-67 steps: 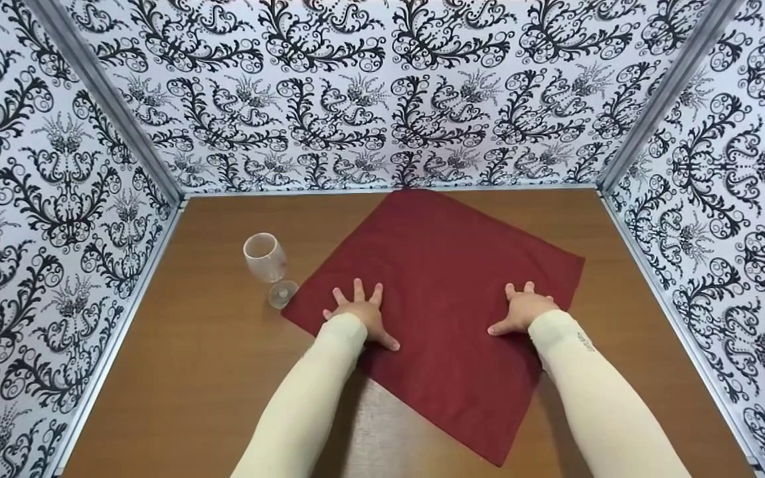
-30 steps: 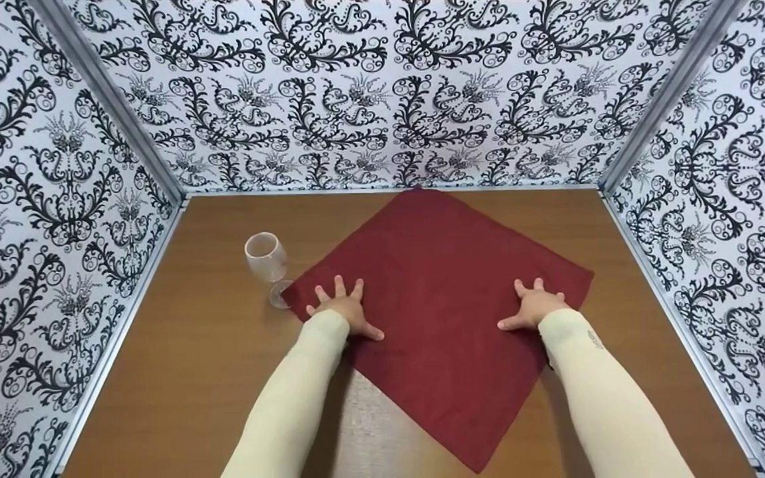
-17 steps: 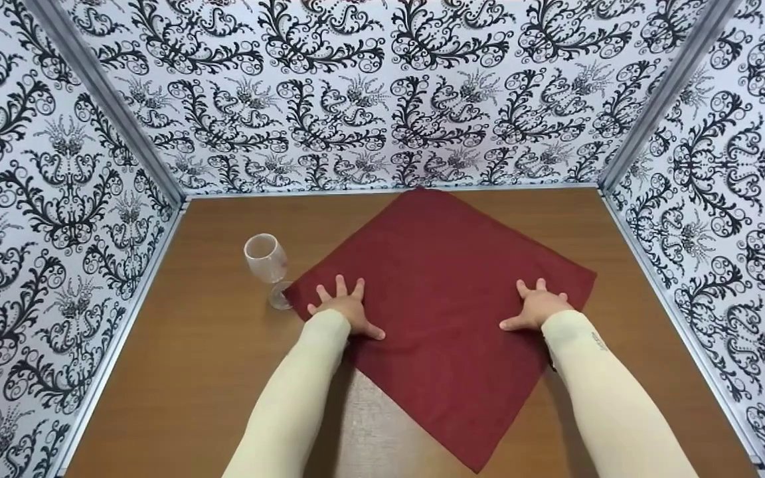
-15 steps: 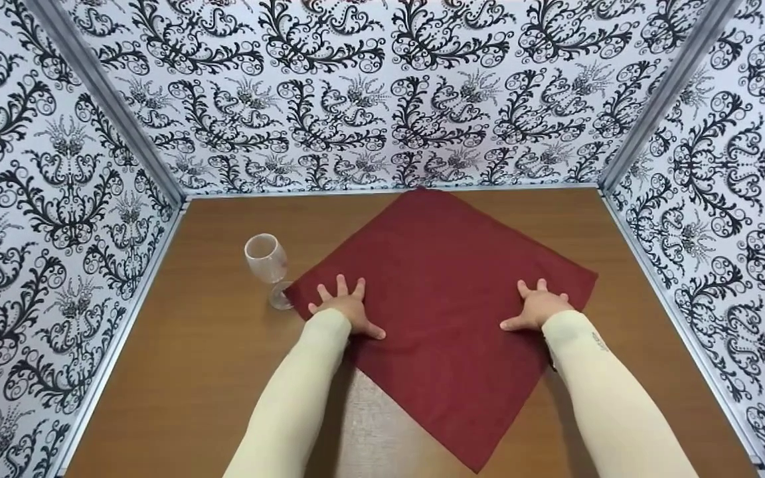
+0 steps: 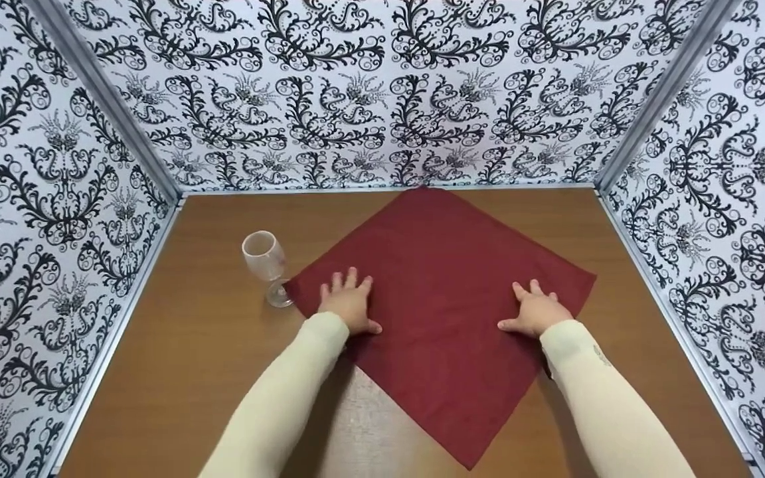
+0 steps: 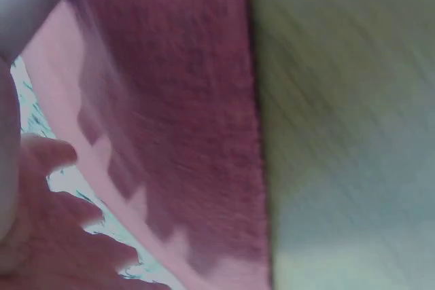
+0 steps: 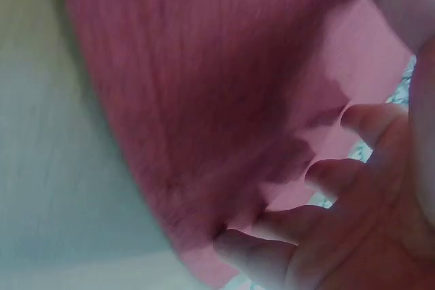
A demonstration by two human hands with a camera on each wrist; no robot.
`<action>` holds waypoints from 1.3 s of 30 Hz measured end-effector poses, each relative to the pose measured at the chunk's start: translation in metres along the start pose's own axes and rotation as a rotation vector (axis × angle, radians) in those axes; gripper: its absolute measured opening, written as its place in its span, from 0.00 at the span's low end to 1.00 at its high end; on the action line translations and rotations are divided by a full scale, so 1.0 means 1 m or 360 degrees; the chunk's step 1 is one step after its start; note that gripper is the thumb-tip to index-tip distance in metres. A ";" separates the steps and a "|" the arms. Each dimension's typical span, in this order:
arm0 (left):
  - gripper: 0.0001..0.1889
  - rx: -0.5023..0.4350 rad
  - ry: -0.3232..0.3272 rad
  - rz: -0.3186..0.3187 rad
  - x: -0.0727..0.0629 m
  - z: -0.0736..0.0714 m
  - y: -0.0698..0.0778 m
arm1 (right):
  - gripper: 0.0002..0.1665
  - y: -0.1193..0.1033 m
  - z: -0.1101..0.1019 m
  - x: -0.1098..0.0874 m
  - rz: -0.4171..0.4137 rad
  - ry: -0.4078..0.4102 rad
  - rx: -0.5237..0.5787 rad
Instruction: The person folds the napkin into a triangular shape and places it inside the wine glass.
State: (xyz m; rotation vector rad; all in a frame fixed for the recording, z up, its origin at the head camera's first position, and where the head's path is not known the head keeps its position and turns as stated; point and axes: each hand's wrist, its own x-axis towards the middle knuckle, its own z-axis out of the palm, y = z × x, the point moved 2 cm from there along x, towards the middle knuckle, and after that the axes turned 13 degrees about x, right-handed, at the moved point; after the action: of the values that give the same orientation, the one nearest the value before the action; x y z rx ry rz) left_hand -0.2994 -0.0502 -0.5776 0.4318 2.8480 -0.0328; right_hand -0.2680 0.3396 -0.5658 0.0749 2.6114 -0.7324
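Observation:
A dark red square cloth (image 5: 442, 299) lies spread on the table like a diamond. My left hand (image 5: 346, 307) is over its left part, fingers straight and somewhat apart. In the left wrist view those fingers (image 6: 61, 208) seem raised off the cloth, their shadows falling apart from them. Over the right part is my right hand (image 5: 534, 313), fingers spread and thumb pointing inward. The right wrist view has its fingers (image 7: 272, 246) slightly bent, some tips at or near the fabric. A clear stemmed wine glass (image 5: 264, 255) stands upright left of the cloth, whose left corner meets its foot.
The brown wooden table (image 5: 203, 358) has patterned black-and-white walls at its back and sides. Metal rails (image 5: 113, 109) run up the corners. The cloth's far corner reaches the back wall (image 5: 416, 133).
The cloth has turned slightly: its right corner shifted right and nearer, its near corner left. My hands moved further apart. Lately my left fingers rose and drew a little closer together.

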 end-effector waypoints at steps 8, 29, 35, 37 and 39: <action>0.37 0.0176 0.0079 0.0726 -0.036 0.008 0.028 | 0.50 -0.020 0.013 -0.029 -0.0286 -0.0004 -0.0038; 0.38 0.0093 0.0008 0.0794 -0.051 0.018 0.022 | 0.62 0.005 0.046 -0.076 -0.0490 -0.0162 0.0115; 0.36 0.0034 -0.0013 0.0762 -0.049 0.019 0.022 | 0.59 0.007 0.045 -0.074 -0.0472 -0.0163 0.0136; 0.34 0.0011 -0.0013 0.0747 -0.049 0.018 0.022 | 0.58 0.007 0.045 -0.074 -0.0470 -0.0161 0.0138; 0.31 -0.0005 -0.0011 0.0735 -0.048 0.017 0.022 | 0.57 0.007 0.044 -0.074 -0.0460 -0.0159 0.0135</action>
State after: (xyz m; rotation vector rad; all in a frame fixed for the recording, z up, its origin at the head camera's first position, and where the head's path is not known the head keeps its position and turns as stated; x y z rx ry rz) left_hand -0.2444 -0.0439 -0.5818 1.0699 2.6684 0.0577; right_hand -0.1830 0.3276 -0.5724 -0.3123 2.5226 -0.9197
